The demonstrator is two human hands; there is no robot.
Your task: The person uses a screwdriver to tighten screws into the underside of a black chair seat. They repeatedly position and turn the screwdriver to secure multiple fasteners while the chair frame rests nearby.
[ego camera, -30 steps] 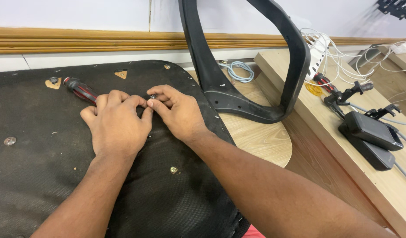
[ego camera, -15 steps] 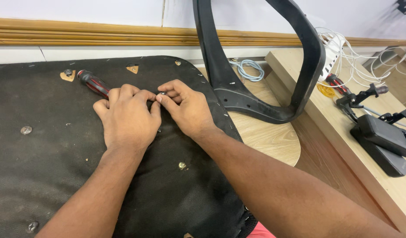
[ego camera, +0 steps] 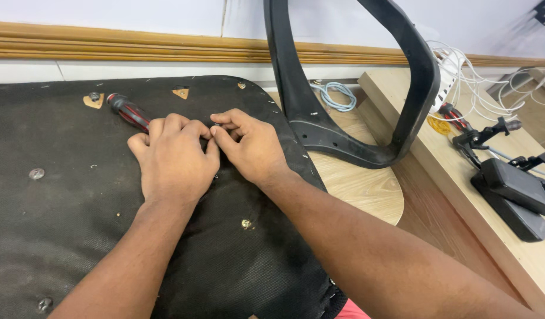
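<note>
A black fabric-covered chair seat (ego camera: 59,236) lies upside down in front of me. My left hand (ego camera: 173,158) is closed around a screwdriver with a red and black handle (ego camera: 126,111), the handle sticking out to the upper left. My right hand (ego camera: 249,145) rests beside it, its fingertips pinched at the spot where the hands meet; a small metal part shows between the fingers, and the screwdriver tip is hidden. Screw heads (ego camera: 36,173) and a brass insert (ego camera: 246,224) dot the seat's underside.
A black plastic chair frame (ego camera: 337,136) leans against the wall on the wooden tabletop (ego camera: 361,189). To the right, a wooden shelf (ego camera: 521,260) carries black power adapters (ego camera: 515,186), white cables (ego camera: 473,77) and a coiled light-blue cable (ego camera: 337,94).
The view has shifted slightly; both hands stay together at the same spot on the seat, with only small finger movements.
</note>
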